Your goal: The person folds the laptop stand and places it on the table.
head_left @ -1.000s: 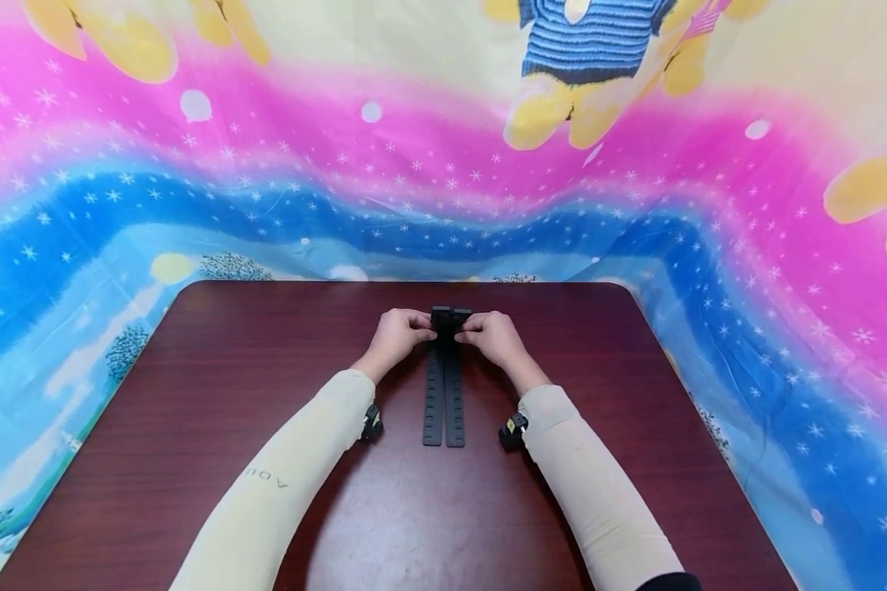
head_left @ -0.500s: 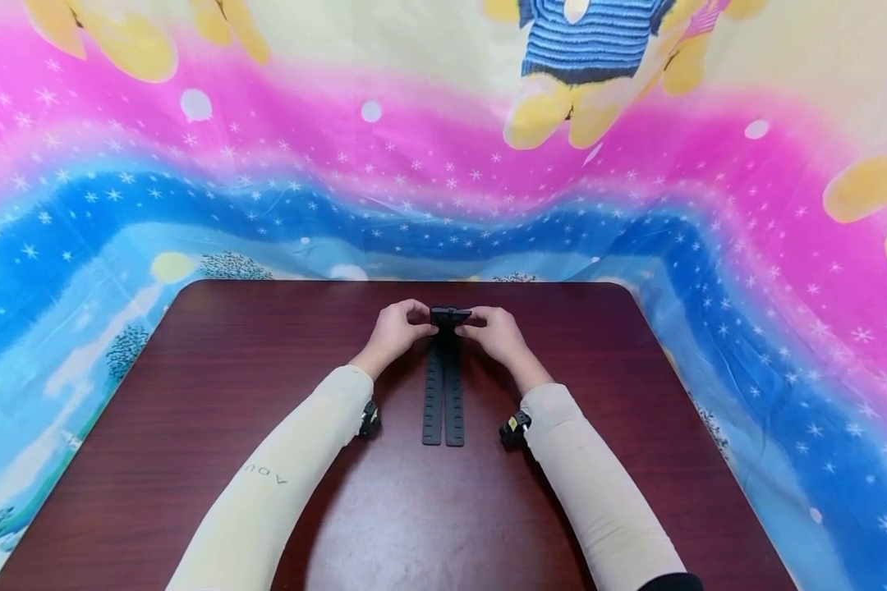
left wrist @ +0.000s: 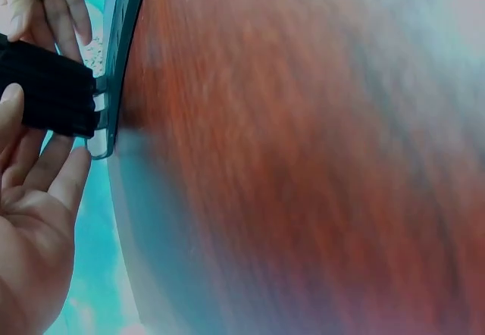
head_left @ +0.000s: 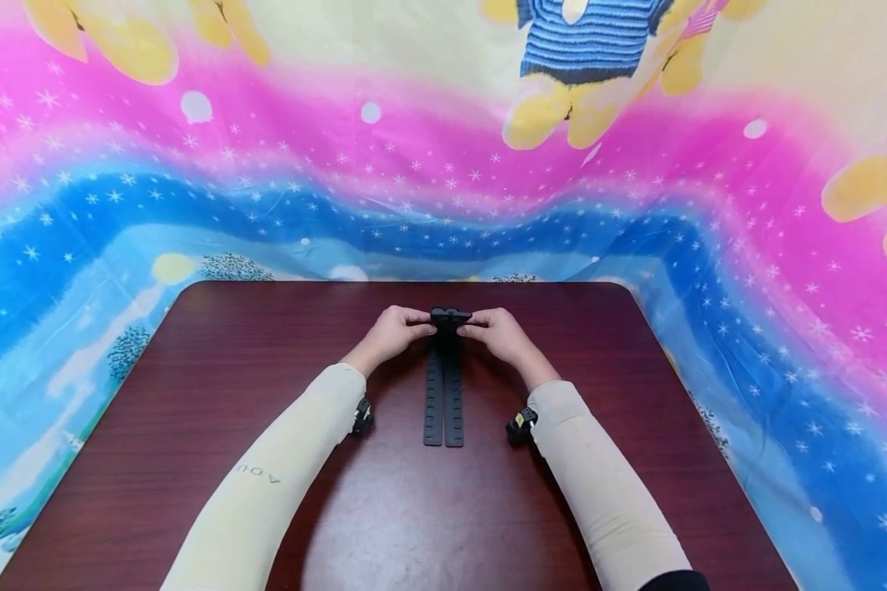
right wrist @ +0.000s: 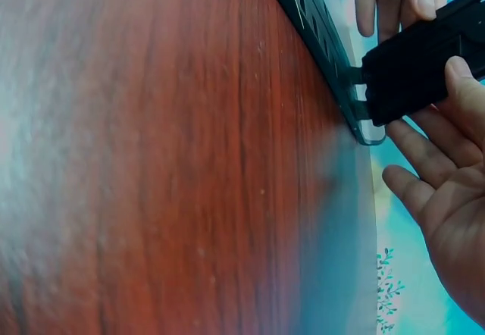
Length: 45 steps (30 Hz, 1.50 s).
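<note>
A black stand has a ridged upright panel (head_left: 443,318) and two long slotted strips (head_left: 433,402) lying side by side on the table toward me. My left hand (head_left: 393,335) pinches the panel's left side between thumb and fingers. From the other side, my right hand (head_left: 497,335) pinches it the same way. In the left wrist view, two small tabs at the lower edge of the panel (left wrist: 49,89) meet the end of the slotted strip (left wrist: 125,39). The right wrist view shows the same joint, with the right thumb flat on the panel (right wrist: 417,66).
The dark red wooden table (head_left: 229,394) has rounded far corners. Behind it hangs a pink, blue and yellow patterned cloth (head_left: 443,180). A small black camera sits on each wrist, by the cream sleeves (head_left: 281,460).
The panel's top edge, uneven with its left part higher a second ago, now looks more level. Both wrists have spread slightly outward, and the hands keep their hold on the panel.
</note>
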Each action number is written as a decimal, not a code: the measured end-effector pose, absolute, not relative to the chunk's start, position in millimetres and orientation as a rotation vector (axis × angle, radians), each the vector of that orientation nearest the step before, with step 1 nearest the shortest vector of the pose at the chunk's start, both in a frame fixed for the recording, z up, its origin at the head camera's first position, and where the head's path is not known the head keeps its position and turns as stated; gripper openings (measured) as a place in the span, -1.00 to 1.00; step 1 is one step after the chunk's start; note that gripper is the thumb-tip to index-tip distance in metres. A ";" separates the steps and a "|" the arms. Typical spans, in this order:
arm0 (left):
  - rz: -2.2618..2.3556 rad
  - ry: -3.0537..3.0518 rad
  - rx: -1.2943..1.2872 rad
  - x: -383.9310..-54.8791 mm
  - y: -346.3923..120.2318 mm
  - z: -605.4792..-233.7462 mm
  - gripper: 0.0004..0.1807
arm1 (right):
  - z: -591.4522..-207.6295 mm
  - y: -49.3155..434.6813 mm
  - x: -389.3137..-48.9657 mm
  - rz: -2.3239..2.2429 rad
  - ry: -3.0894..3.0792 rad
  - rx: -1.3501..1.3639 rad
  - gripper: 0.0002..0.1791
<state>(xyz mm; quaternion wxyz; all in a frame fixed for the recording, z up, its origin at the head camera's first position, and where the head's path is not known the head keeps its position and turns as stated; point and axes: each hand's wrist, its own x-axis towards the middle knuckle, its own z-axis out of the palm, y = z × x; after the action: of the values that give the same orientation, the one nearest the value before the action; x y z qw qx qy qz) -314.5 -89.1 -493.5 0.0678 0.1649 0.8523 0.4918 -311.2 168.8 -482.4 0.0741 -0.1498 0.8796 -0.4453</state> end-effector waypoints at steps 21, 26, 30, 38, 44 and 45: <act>1.201 2.545 0.646 -312.3 -99.4 -490.3 -0.60 | -482.3 174.0 -307.8 -1.201 2.553 -0.438 -0.63; 1.157 2.556 0.692 -311.0 -97.8 -490.4 -0.58 | -483.8 174.6 -308.5 -1.154 2.582 -0.495 -0.63; 1.122 2.568 0.727 -310.2 -97.2 -490.2 -0.57 | -483.3 174.9 -308.1 -1.103 2.603 -0.552 -0.61; 1.008 2.595 0.818 -310.9 -97.4 -489.8 -0.56 | -482.6 170.1 -304.9 -0.979 2.647 -0.668 -0.57; 0.975 2.602 0.829 -310.9 -96.6 -489.1 -0.53 | -483.5 169.8 -303.9 -0.968 2.657 -0.701 -0.55; 0.973 2.600 0.833 -311.1 -96.3 -489.5 -0.53 | -483.8 169.7 -303.9 -0.967 2.658 -0.705 -0.55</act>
<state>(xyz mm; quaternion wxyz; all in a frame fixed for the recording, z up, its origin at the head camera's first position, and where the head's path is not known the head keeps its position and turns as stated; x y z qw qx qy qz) -311.1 -96.3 -489.5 0.1211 0.2854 0.8904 0.3332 -303.9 169.7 -483.8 0.1131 -0.2402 0.9060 -0.3297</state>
